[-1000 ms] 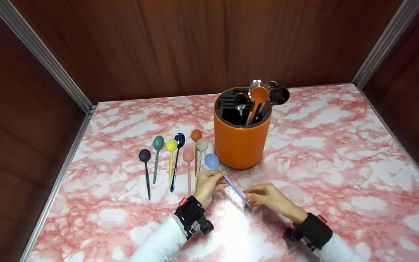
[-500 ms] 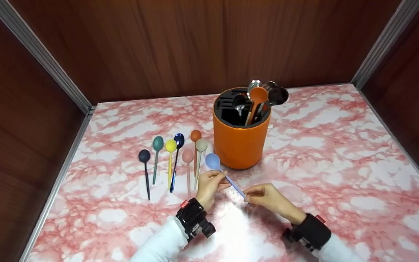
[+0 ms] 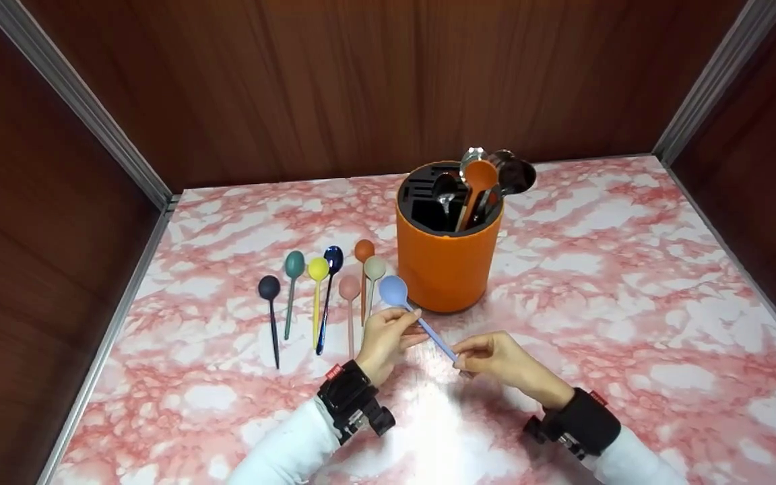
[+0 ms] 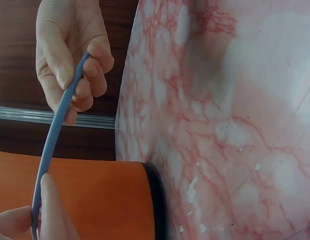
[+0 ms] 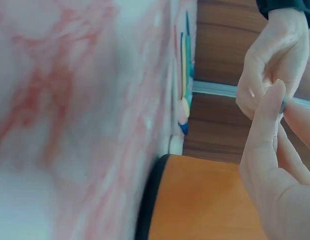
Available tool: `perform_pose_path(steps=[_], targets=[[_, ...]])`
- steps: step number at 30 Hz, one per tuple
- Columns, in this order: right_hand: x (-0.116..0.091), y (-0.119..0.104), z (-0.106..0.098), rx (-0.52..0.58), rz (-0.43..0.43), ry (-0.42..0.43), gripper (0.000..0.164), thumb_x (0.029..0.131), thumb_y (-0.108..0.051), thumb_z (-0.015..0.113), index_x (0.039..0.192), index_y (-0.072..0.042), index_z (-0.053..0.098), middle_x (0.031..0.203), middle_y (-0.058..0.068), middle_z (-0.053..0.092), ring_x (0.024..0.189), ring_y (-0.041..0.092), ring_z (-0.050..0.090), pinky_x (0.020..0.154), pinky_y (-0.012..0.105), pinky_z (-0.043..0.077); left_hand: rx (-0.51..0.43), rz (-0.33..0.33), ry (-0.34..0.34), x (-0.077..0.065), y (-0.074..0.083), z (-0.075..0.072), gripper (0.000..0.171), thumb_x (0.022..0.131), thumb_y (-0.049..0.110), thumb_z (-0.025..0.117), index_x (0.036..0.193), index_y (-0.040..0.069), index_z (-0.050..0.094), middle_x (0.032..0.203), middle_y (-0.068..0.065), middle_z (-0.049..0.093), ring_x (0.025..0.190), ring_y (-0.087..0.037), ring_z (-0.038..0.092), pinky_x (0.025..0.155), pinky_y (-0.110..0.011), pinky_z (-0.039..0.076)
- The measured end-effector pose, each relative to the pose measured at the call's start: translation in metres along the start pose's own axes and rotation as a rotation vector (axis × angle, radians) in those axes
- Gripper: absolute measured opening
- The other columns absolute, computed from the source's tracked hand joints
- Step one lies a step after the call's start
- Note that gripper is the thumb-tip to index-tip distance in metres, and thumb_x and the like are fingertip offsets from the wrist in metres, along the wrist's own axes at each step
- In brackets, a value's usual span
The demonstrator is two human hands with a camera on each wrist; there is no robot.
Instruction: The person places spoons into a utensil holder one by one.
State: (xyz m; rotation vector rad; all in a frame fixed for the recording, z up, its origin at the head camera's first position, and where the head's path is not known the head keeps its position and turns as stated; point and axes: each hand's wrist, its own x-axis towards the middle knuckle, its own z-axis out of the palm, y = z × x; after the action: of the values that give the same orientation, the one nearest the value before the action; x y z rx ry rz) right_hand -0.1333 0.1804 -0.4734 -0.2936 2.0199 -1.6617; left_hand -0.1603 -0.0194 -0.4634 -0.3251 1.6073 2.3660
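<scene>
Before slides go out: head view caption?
Left hand and right hand pinch a light-blue spoon near an orange utensil holder; seven spoons lie to its left.

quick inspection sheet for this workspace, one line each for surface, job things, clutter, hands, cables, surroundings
surface: red-and-white marbled tabletop, bright glare patch between the forearms
job's things: light-blue spoon held in both hands; orange utensil holder upright, with a long orange spoon and shiny utensils in it; seven spoons lying left of the holder, the yellow one's bowl partly overlapping the shiny blue one in the head view
clutter: nothing seen
hands: left hand pinches the handle near the bowl; right hand pinches its far end
cables: nothing seen
surroundings: dark wood-grain panels behind and at both sides, grey metal strips at the corners
</scene>
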Motion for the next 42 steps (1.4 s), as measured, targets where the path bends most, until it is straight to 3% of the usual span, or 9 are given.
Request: perform_pose_path(steps=[5, 12, 22, 32, 42], targets=[[-0.001, -0.012, -0.001, 0.033, -0.008, -0.016, 0.038, 0.085, -0.016, 0.065, 0.115, 0.008, 0.058, 0.091, 0.004, 0.068, 0.078, 0.008, 0.063, 0.075, 0.031, 0.057, 0.006, 0.007, -0.023, -0.003, 0.014, 0.001, 0.005, 0.088, 0.001, 0.057, 0.085, -0.003, 0.054, 0.068, -0.002, 0.059, 0.062, -0.01, 0.062, 0.073, -0.031, 0.06], [-0.006, -0.031, -0.002, 0.017, -0.014, 0.007, 0.04, 0.086, -0.018, 0.065, 0.118, 0.005, 0.057, 0.095, 0.004, 0.068, 0.082, 0.01, 0.063, 0.078, 0.03, 0.056, 0.038, 0.031, -0.045, -0.011, 0.037, 0.005, 0.008, 0.089, 0.002, 0.056, 0.092, -0.004, 0.054, 0.072, -0.001, 0.059, 0.065, -0.01, 0.062, 0.071, -0.027, 0.06], [-0.007, -0.052, -0.01, -0.02, -0.094, -0.007, 0.038, 0.087, -0.015, 0.063, 0.116, 0.008, 0.057, 0.087, -0.003, 0.067, 0.076, 0.009, 0.062, 0.072, 0.022, 0.055, 0.053, 0.073, -0.081, -0.018, 0.064, 0.014, 0.009, 0.089, 0.002, 0.056, 0.093, -0.005, 0.052, 0.074, -0.003, 0.058, 0.066, -0.01, 0.062, 0.072, -0.028, 0.06], [-0.008, -0.067, -0.015, -0.065, -0.08, 0.039, 0.036, 0.088, -0.019, 0.063, 0.114, 0.006, 0.059, 0.098, 0.008, 0.067, 0.084, 0.014, 0.064, 0.079, 0.026, 0.055, 0.07, 0.102, -0.091, -0.02, 0.082, 0.023, 0.011, 0.088, 0.0, 0.056, 0.096, -0.007, 0.051, 0.078, -0.003, 0.057, 0.065, -0.01, 0.061, 0.074, -0.029, 0.06], [-0.006, -0.079, -0.019, -0.056, -0.071, 0.092, 0.04, 0.086, -0.022, 0.066, 0.114, 0.005, 0.06, 0.09, -0.005, 0.067, 0.082, 0.014, 0.062, 0.077, 0.026, 0.054, 0.044, 0.133, -0.069, -0.019, 0.098, 0.033, 0.01, 0.087, -0.004, 0.057, 0.094, -0.007, 0.052, 0.076, -0.004, 0.057, 0.064, -0.01, 0.062, 0.072, -0.03, 0.06]])
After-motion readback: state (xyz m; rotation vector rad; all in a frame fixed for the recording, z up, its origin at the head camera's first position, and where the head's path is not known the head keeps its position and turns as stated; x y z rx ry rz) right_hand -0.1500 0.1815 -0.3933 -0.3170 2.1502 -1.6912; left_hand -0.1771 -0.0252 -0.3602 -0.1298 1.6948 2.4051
